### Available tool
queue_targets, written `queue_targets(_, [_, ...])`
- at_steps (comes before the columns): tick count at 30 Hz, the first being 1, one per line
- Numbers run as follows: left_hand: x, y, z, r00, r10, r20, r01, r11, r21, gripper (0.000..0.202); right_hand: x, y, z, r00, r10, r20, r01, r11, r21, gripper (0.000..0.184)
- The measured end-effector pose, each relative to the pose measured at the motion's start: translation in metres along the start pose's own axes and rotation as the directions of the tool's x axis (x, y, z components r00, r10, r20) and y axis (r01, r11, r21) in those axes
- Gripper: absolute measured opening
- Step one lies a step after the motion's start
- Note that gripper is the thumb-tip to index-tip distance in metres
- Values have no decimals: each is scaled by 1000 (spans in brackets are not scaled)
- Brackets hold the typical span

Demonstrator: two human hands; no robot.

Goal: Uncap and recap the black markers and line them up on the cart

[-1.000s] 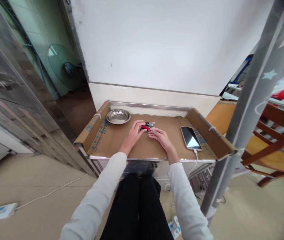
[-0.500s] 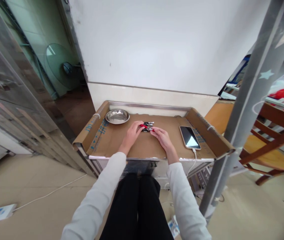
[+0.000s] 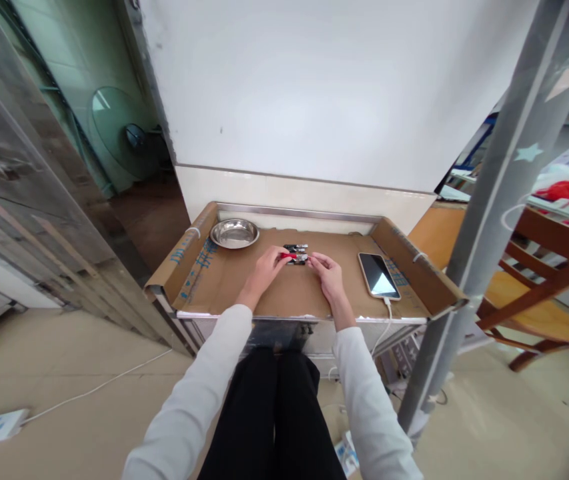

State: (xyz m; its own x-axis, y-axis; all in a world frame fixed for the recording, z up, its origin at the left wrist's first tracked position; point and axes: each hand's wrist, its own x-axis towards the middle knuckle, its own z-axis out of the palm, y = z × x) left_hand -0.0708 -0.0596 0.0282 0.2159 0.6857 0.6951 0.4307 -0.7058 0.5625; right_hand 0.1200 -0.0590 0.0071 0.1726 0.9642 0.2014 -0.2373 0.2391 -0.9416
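A cluster of small black, silver and red parts [image 3: 296, 254] lies on the cardboard-lined table [image 3: 244, 293]. My left hand [image 3: 268, 264] rests left of the cluster, fingers pinched on its red piece. My right hand [image 3: 328, 273] lies to the right, fingertips closed against the parts' right end. What exactly the parts are is too small to make out.
A steel bowl [image 3: 235, 233] sits at the table's back left. A phone [image 3: 377, 275] on a white cable lies at the right. Raised cardboard flaps edge both sides. A grey metal post [image 3: 469, 247] stands at right, a wooden chair [image 3: 544, 280] beyond it.
My right hand has drawn slightly right and back from the parts. The left hand keeps its pinch on the red piece. The camera view shifted a little.
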Motion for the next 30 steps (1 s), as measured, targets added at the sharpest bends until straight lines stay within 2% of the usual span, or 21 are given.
queue_targets(2, [0,-2,2,995,-11,98,13,1000,-14,19,2,3,-3,995,-68,-79,63,997,-53,37])
queue_targets(5, [1,-2,3,961,-2,275,6,1000,-16,16,4,7,-6,978,-149,-143,129,982,-139,36])
queue_targets(7, [0,-1,2,949,-22,315,19,1000,13,14,4,7,-6,975,-174,-137,146,970,-194,35])
queue_targets(10, [0,0,1,951,-55,305,29,996,89,10,3,4,-2,978,-194,-73,168,949,-265,33])
queue_targets(15, [1,-1,0,937,-27,347,-56,972,228,7,-1,-1,5,979,-178,95,201,905,-375,30])
queue_targets(22, [1,0,2,958,-57,280,-72,901,428,11,-5,-3,8,960,-135,245,243,836,-492,19])
queue_targets(26, [1,1,1,964,-28,266,-87,907,412,12,-6,-6,10,943,-123,309,280,796,-537,16])
queue_targets(30, [1,1,1,953,-6,304,-105,932,347,12,-8,-6,11,937,-110,332,278,810,-517,17])
